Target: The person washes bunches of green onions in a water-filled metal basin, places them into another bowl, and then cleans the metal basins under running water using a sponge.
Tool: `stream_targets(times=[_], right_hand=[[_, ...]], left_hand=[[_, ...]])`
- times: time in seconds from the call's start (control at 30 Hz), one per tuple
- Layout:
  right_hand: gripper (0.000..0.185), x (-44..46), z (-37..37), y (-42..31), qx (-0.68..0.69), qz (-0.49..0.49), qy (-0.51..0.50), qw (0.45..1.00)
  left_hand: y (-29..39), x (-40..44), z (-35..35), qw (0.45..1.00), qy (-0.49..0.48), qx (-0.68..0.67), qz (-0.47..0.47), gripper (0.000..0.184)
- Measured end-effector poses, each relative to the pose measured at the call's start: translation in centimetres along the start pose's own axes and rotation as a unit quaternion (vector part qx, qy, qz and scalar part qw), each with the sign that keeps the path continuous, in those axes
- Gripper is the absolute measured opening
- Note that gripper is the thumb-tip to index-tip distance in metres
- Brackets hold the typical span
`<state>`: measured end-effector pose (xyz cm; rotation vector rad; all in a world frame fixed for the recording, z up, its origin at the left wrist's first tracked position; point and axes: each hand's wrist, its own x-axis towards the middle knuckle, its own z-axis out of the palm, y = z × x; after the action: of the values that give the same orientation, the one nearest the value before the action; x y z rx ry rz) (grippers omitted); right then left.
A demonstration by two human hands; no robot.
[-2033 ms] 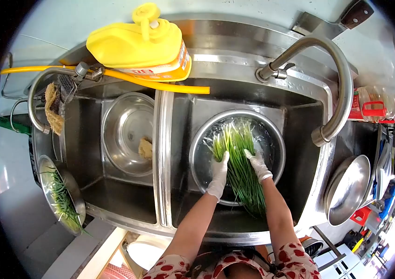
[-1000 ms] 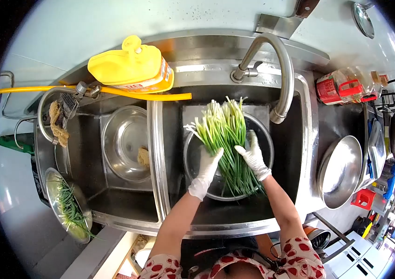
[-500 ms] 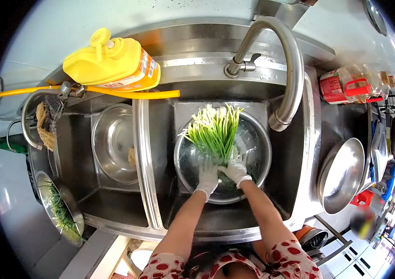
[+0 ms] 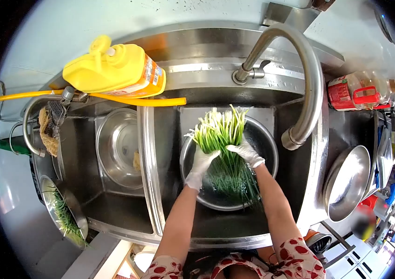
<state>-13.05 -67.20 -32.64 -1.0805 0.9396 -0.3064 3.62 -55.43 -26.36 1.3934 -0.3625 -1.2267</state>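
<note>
A thick bunch of green chives (image 4: 223, 135) lies over a steel basin (image 4: 275, 153) of water in the right sink compartment. Its pale stem ends point toward the back wall, and the dark leaf ends are down in the water. Gloved, my left hand (image 4: 202, 163) is wrapped round the left side of the bunch. On the right side my right hand (image 4: 247, 153), gloved too, grips the same bunch with its thumb across the top. The fingers beneath are partly hidden by the stems.
A curved faucet (image 4: 316, 79) arches over the right compartment. Behind the sink stands a yellow jug (image 4: 109, 69), with a yellow hose (image 4: 160, 101) in front. The left compartment holds another basin (image 4: 107, 153). Steel bowls (image 4: 348, 183) and a plastic bottle (image 4: 365, 93) sit at right.
The bunch was lifted above the basin, then lowered into the water with both hands close together. Now my hands are farther up the stems and wider apart, on either side.
</note>
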Motion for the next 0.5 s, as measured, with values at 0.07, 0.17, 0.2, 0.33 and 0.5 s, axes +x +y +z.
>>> stream_targets(times=[0.07, 0.17, 0.2, 0.33, 0.5], right_hand=[[0.060, -0.5, 2.2, -2.0, -0.014, 0.002, 0.013, 1.000], [0.085, -3.7, 4.4, -7.2, -0.026, 0.086, -0.030, 0.995], [0.088, -4.6, 4.6, -5.5, -0.082, 0.119, 0.023, 0.989], [0.094, -9.3, 6.3, -2.8, 0.092, 0.129, 0.046, 0.986], [0.085, -5.9, 5.8, -3.3, -0.159, 0.191, 0.116, 0.962]], left_hand=[[-2.2, 1.4, -0.3, 0.999, 0.006, -0.051, -0.017, 0.057], [-1.4, 0.4, 0.8, 0.993, 0.011, -0.085, -0.086, 0.052], [-0.3, -0.8, 1.2, 0.991, 0.036, -0.060, -0.117, 0.045], [-0.2, -4.7, 1.4, 0.980, 0.065, -0.003, -0.189, 0.053], [1.1, -0.8, 0.3, 0.914, 0.032, 0.138, -0.380, 0.088]])
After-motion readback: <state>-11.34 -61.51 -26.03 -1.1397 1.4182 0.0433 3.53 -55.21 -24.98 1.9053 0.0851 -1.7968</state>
